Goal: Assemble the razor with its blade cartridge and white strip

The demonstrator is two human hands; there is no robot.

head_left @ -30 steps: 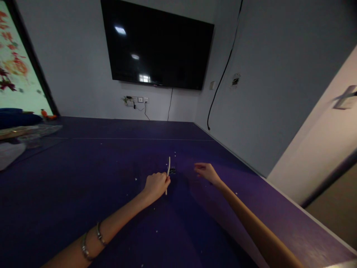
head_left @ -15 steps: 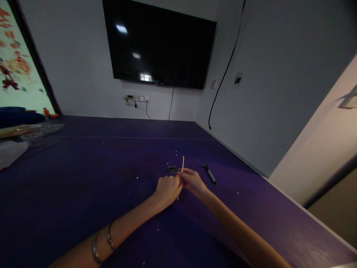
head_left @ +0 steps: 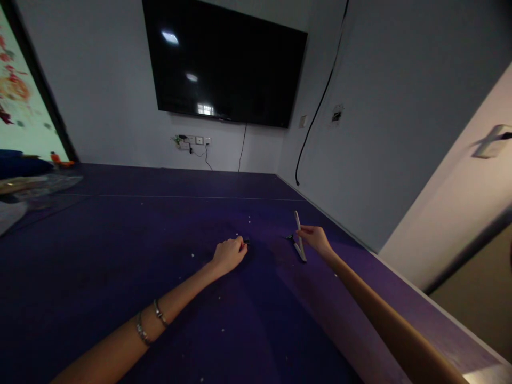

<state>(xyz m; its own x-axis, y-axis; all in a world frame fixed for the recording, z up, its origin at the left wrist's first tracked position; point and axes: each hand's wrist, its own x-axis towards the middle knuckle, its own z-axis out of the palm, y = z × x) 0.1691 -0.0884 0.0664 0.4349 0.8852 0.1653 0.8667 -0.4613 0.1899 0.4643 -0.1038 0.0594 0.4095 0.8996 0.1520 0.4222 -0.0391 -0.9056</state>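
Head view, nearest first: two metal bangles (head_left: 160, 313) are worn on the left forearm. White specks (head_left: 192, 255) are scattered over the purple worktop (head_left: 120, 277).

The left hand (head_left: 230, 254) is nearly closed, its fingers curled at the left edge of a small dark case (head_left: 247, 241). Whether it grips the case cannot be determined. The right hand (head_left: 316, 238) pinches a slim pale stick (head_left: 301, 244) between thumb and fingertips. The stick is tilted, its lower end overlapping the handle of a razor (head_left: 296, 248) in view; contact cannot be confirmed.

Status, by judgement: the razor is laid down with no finger on it. Outstanding: the stick is not yet released, and the case lies well apart from both.

Clearances: open room runs between the two hands and extends left of the left hand. Room narrows on the right, where pale trim (head_left: 424, 294) borders the worktop and the right wall (head_left: 380, 133) meets it. Beyond the hands, a thin seam (head_left: 180, 197) crosses the worktop. A black cable (head_left: 296, 177) hangs down near the corner. Wall sockets (head_left: 199, 141) and a television (head_left: 228, 58) occupy the far wall.
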